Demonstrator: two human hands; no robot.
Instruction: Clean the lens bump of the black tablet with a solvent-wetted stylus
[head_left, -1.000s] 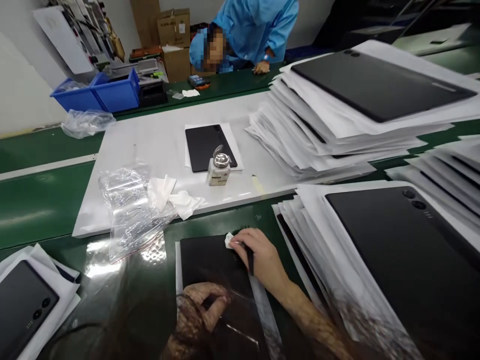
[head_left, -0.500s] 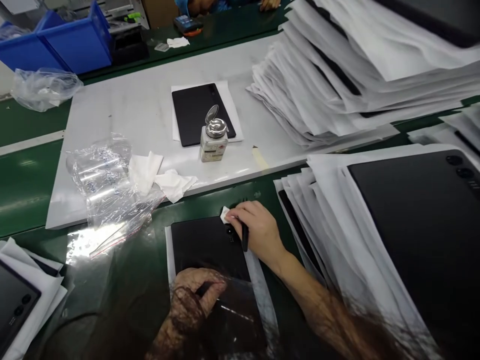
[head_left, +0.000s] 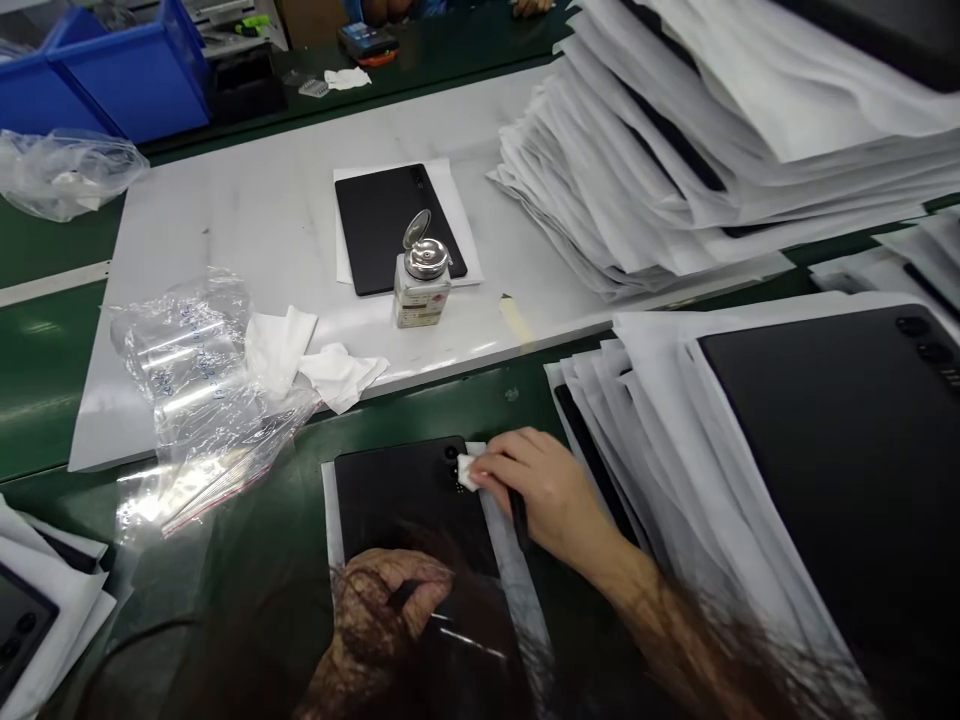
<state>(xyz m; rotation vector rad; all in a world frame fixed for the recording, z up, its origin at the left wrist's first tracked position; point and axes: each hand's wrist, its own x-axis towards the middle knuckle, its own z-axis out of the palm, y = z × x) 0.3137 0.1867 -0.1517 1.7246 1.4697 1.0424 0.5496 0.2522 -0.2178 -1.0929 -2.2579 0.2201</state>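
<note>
Right hand (head_left: pixel 544 490) closed in a tight pinch on a small white wipe (head_left: pixel 468 472), fingertips pressing it onto a black tablet (head_left: pixel 397 490), just beside the tablet's camera lenses (head_left: pixel 452 462). Such a small pinch, seemingly for keeping the contact narrow and close to the lenses. Along the same hand, a slim dark pen-like item (head_left: pixel 517 520), apparently tucked back out of the wipe's way; whether gripped or merely lying against the fingers, impossible to tell.

Left hand (head_left: pixel 382 610) over the tablet's lower part, fingers curled closed around a small dark object (head_left: pixel 405 597), partly veiled by dark blurred strands close to the camera. Its position suggests steadying the tablet from below the wiped area.

Tablet lying flat on a white paper sheet (head_left: pixel 511 550), on a green workbench (head_left: pixel 525 400), the paper probably there as a barrier between the black surface and the bench. To the right, a tall stack of dark tablets interleaved with white paper sheets (head_left: pixel 750 440), the paper likely separating each surface from the next.

Farther ahead, on a white board (head_left: pixel 225 230), a second black tablet (head_left: pixel 375 230) on paper, a small bottle with a metal dispensing top (head_left: pixel 422 285), its lid flipped up, and, within easy reach, loose white wipes (head_left: pixel 337 375) beside a clear plastic bag (head_left: pixel 202 400). Blue bins (head_left: pixel 127 80) at the far top left.
</note>
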